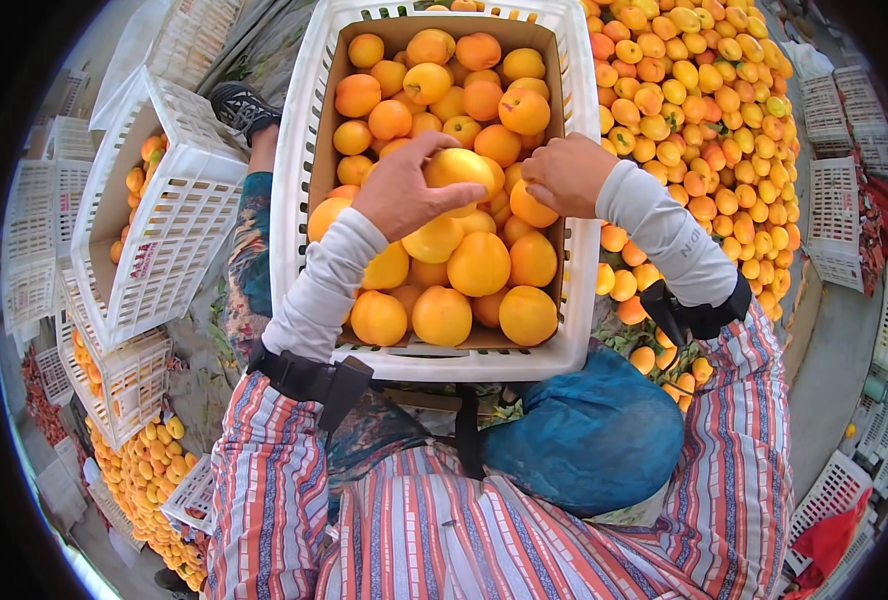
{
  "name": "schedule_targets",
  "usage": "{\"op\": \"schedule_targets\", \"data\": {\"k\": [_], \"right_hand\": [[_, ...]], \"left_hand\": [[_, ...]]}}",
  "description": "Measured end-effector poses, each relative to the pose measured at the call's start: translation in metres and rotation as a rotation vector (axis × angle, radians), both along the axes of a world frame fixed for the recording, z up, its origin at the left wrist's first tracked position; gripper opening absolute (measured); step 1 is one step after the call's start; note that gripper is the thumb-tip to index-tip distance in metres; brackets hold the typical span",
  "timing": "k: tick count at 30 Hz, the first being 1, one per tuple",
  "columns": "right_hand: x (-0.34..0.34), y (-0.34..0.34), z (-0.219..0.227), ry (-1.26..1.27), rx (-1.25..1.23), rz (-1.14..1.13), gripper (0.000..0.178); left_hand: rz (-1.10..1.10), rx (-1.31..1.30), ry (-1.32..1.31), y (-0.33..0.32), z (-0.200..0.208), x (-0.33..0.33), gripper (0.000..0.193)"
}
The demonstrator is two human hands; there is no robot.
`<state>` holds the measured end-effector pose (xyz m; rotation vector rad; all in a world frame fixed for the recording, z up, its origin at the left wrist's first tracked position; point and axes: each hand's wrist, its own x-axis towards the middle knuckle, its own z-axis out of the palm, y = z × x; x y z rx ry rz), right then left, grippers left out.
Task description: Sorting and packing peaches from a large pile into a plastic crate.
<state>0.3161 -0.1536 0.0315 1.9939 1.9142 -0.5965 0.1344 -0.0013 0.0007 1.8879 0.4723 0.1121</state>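
Note:
A white plastic crate (286,200) lined with brown cardboard stands in front of me, filled with yellow-orange apricots (479,264). Over its middle, my left hand (404,195) is closed around a large yellow apricot (459,172), thumb and fingers on either side, above the other fruit. My right hand (571,176) reaches over the crate's right rim with its fingers curled in. Its thumb and fingertips press on an orange apricot (532,208) near the right wall. The hand covers part of that fruit.
A big heap of loose apricots (704,120) lies right of the crate. White crates (179,215) holding fruit are stacked at the left, with another apricot pile (149,480) below them. More crates (834,220) line the far right. A shoe (244,108) is beside the crate's left.

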Motion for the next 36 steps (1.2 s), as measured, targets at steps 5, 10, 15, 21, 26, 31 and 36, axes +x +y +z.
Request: {"op": "schedule_targets", "data": {"k": [5, 10, 15, 21, 26, 31, 36], "right_hand": [[0.003, -0.008, -0.005, 0.006, 0.085, 0.037, 0.020], [0.001, -0.009, -0.006, 0.020, 0.110, 0.013, 0.020], [0.001, -0.015, -0.013, -0.046, 0.192, 0.060, 0.025], [-0.002, -0.014, -0.013, -0.025, 0.176, 0.034, 0.023], [0.002, -0.016, -0.011, -0.034, 0.159, 0.032, 0.019], [0.021, -0.015, -0.013, 0.319, 0.429, -0.100, 0.019], [0.041, -0.017, 0.014, 0.335, 0.655, -0.160, 0.018]], "left_hand": [[-0.427, 0.155, 0.125, -0.001, -0.021, 0.015, 0.058], [-0.423, -0.076, 0.192, -0.001, -0.010, 0.014, 0.066], [-0.277, 0.464, 0.371, -0.039, 0.004, 0.024, 0.079], [-0.295, 0.156, 0.025, -0.018, -0.025, 0.008, 0.069], [-0.292, 0.285, 0.052, -0.015, -0.018, 0.013, 0.061], [-0.270, 0.287, 0.074, -0.021, -0.018, 0.012, 0.057], [-0.274, 0.518, -0.003, -0.030, -0.016, 0.008, 0.051]]}}
